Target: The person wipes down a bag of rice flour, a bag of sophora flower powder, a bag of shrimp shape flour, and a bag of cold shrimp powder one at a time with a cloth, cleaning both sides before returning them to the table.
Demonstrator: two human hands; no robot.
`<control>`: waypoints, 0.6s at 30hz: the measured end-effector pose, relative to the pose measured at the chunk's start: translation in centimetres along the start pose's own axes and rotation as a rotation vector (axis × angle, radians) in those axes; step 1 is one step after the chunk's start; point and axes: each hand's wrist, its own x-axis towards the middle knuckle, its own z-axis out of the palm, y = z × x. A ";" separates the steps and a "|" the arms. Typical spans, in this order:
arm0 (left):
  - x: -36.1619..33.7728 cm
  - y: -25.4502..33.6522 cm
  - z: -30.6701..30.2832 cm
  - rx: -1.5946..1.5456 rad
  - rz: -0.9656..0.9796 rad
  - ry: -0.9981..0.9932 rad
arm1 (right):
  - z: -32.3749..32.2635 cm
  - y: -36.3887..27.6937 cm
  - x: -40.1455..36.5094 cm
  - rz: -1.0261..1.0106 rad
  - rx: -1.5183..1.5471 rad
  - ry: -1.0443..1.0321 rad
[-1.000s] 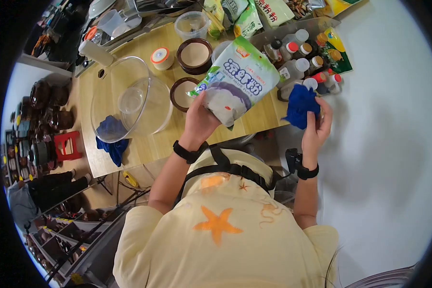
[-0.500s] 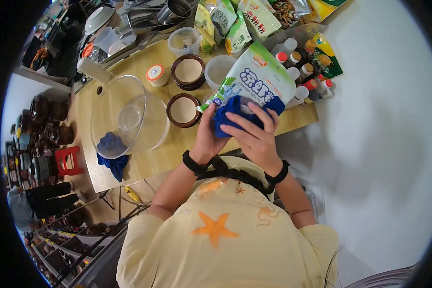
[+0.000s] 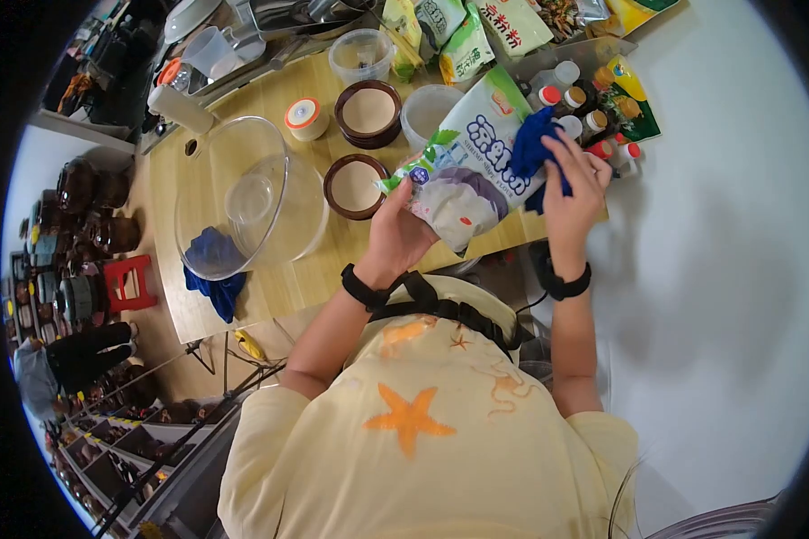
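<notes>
My left hand grips the lower left edge of a white and green flour packet, with the thumb on its printed front. The packet is held tilted above the table's front edge. Over its upper right part, my right hand has its fingers closed on a crumpled blue cloth, which lies against the packet's face. Part of the cloth is hidden behind the fingers. Just left of the packet stands a brown-rimmed bowl with a pale inside.
A large clear bowl stands at the left, near a second blue cloth. Behind are another brown-rimmed bowl, clear tubs and an orange-lidded jar. Several capped bottles crowd the right. A person is far left.
My right hand has moved the blue cloth up and right across the packet, uncovering its lower front. The view has shifted slightly.
</notes>
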 end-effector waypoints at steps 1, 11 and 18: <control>0.0 0.1 0.1 -0.012 -0.007 0.009 | -0.2 0.6 0.2 0.021 -0.002 0.011; -0.2 0.4 0.4 -0.086 -0.073 -0.018 | -0.2 -3.5 0.3 0.010 0.323 -0.094; -0.1 0.6 1.5 -0.069 0.029 -0.083 | 2.4 -5.8 -1.9 0.126 0.486 -0.264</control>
